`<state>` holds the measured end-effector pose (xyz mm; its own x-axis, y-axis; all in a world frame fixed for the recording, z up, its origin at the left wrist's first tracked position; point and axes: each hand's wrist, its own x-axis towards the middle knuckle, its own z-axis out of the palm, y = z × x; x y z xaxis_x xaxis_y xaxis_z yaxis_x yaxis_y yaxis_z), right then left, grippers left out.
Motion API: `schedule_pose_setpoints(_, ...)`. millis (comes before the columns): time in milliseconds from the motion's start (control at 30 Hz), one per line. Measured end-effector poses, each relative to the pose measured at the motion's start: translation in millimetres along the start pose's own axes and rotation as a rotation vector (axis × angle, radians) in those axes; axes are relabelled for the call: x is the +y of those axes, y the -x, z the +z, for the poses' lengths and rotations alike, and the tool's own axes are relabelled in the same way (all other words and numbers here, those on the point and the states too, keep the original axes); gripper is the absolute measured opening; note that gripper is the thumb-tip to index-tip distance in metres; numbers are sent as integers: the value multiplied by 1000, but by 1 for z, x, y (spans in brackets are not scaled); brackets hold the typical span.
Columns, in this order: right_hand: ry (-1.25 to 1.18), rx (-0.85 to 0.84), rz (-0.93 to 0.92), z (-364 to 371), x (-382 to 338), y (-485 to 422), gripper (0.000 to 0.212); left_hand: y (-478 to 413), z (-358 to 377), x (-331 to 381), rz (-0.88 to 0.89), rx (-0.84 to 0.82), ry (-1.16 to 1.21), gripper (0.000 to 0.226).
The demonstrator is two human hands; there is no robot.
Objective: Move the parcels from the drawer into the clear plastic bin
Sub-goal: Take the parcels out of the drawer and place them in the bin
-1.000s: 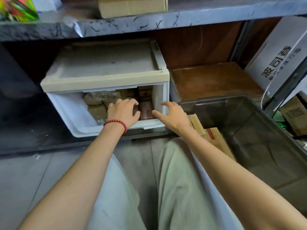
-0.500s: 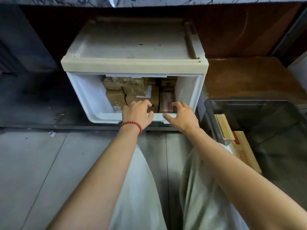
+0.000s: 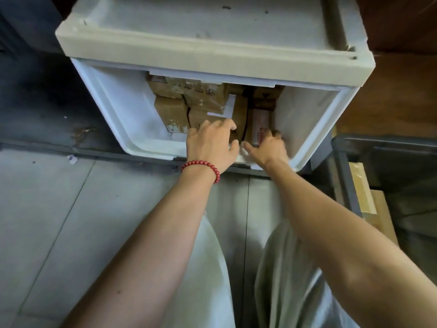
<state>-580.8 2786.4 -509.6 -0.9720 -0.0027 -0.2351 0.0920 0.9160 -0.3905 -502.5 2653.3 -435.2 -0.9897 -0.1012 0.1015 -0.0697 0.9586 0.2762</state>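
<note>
Cardboard parcels point(image 3: 172, 112), drawer point(image 3: 113, 110) front: stiff, likely light; we'd clasp opposite sides. Left hand point(image 3: 210, 143) lies flat atop; right hand point(image 3: 269, 150) blurred, grip unclear.

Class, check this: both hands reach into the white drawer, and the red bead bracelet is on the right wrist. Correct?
No: the head view shows the red bead bracelet on the left wrist; left hand and right hand do reach into the white drawer.

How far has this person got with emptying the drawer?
Partly done. Two parcels already lie in the clear bin. In hand: the left hand touches a brown parcel, the right hand a red-printed parcel, both inside the drawer. Left: a stack of parcels behind them.
</note>
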Motion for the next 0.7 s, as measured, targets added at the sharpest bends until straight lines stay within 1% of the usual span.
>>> schedule_pose_setpoints(67,1,6,28,6,1,-11,75,-5,2,-4,-15,-6,-4,34)
schedule_pose_setpoints(233,-53,-79,102,14,3,-33,65,-13,5,-9,-27,31,11,34)
schedule_pose_setpoints(400,-45,-144,136,17,-3,-46,71,-19,10,-3,-26,51,40,33)
schedule_pose_setpoints(500,-48,-126,157,20,-6,-49,69,-20,11,-5,-26,43,45,34)
schedule_pose_setpoints(600,-25,-93,169,22,-6,-50,78,-20,10,-11,-37,43,45,35)
schedule_pose_setpoints(700,-16,-31,171,19,-11,-47,82,-19,8,-16,-44,44,40,34)
